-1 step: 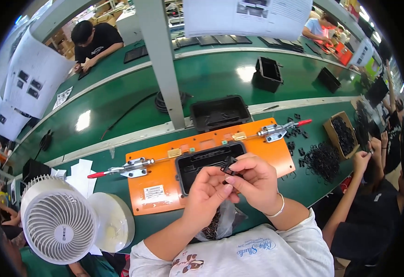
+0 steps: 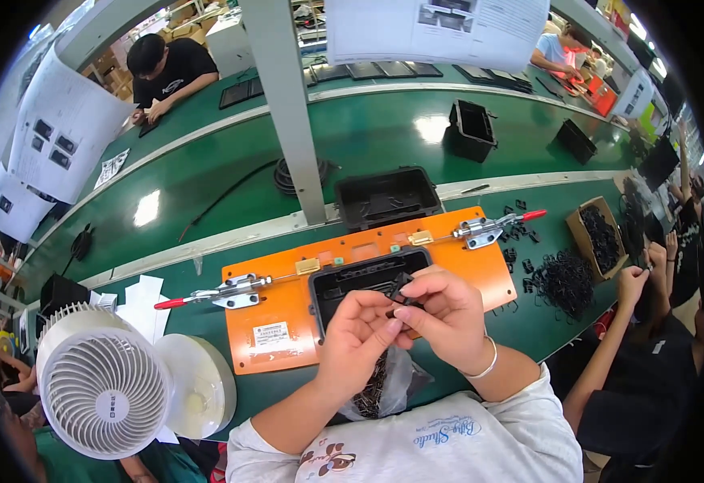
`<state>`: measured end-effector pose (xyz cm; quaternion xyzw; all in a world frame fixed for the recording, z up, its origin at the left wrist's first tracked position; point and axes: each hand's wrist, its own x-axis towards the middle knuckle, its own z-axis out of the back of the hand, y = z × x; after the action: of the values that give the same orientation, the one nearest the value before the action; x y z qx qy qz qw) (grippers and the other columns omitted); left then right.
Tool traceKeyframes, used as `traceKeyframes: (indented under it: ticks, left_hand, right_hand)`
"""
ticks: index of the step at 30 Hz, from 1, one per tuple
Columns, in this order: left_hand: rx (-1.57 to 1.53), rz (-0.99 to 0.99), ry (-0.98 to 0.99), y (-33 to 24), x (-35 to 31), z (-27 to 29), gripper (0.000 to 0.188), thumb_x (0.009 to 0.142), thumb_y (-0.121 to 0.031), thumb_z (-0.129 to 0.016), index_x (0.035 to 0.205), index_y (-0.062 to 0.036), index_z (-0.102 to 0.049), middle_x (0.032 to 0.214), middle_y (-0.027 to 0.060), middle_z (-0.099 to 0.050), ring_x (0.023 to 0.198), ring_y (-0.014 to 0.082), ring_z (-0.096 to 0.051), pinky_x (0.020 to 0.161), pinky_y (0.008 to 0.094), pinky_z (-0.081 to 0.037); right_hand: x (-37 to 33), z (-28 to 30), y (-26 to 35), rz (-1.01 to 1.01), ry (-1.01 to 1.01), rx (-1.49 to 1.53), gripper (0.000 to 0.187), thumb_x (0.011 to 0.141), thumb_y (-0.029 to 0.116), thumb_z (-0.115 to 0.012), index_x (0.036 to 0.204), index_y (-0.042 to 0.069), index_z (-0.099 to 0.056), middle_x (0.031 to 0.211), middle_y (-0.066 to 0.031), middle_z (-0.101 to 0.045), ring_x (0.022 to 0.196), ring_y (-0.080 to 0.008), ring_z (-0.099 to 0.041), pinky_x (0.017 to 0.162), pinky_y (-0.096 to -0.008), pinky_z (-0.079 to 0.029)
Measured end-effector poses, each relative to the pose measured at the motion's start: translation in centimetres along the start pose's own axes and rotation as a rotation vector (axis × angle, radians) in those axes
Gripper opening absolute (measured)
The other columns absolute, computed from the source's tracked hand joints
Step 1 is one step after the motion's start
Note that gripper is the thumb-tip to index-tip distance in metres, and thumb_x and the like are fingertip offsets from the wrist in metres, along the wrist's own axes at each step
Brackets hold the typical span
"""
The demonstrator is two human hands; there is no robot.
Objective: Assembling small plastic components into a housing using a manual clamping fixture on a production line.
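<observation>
My left hand (image 2: 357,332) and my right hand (image 2: 448,319) meet in front of me, fingertips pinched on a small black plastic part (image 2: 405,283). Fingers hide much of that part. Beneath them lies an open black plastic box (image 2: 316,296), set in an orange fixture plate (image 2: 490,274). Toggle clamps with red handles flank the box: a left clamp (image 2: 243,291) and a right clamp (image 2: 481,233). Below my hands, close to my body, sits a clear plastic bag (image 2: 398,385) of small brownish pieces, perhaps screws.
A white fan (image 2: 110,394) stands at the left front. Loose black parts (image 2: 565,283) and a cardboard box (image 2: 584,217) of black pieces lie right. Another black box (image 2: 386,200) sits behind the plate. A grey post (image 2: 291,121) rises behind it. Co-workers sit around.
The view has shifted very slightly. Both my hands keep their pinch on the small black part, with only a slight change in how it shows between the fingers.
</observation>
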<state>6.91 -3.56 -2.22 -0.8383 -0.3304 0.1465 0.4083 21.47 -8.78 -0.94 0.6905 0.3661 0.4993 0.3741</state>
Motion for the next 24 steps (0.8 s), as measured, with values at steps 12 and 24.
traceKeyframes:
  ticks: [12, 24]
  left_hand:
    - [0.159, -0.259, -0.119, -2.4, -0.3, 3.1, 0.031, 0.089, 0.006, -0.056, 0.119, 0.0023, -0.052, 0.101, 0.0099, -0.061, 0.082, 0.0133, -0.062, 0.075, 0.025, -0.052]
    - [0.138, -0.329, -0.307, -2.1, 0.6, 3.5, 0.037, 0.083, 0.008, -0.059, 0.118, 0.0011, -0.05, 0.095, 0.0108, -0.058, 0.08, 0.0168, -0.061, 0.073, 0.0301, -0.054]
  right_hand:
    - [3.3, 0.5, 0.8, -0.366, 0.123, 0.155, 0.019, 0.087, 0.001, -0.063, 0.105, -0.001, -0.059, 0.085, -0.0027, -0.06, 0.073, -0.0071, -0.057, 0.067, -0.0212, -0.049]
    - [4.2, 1.4, -1.1, -0.262, 0.243, -0.61, 0.009, 0.091, 0.008, -0.056, 0.089, 0.001, -0.061, 0.074, -0.0016, -0.059, 0.066, -0.0059, -0.056, 0.062, -0.0205, -0.047]
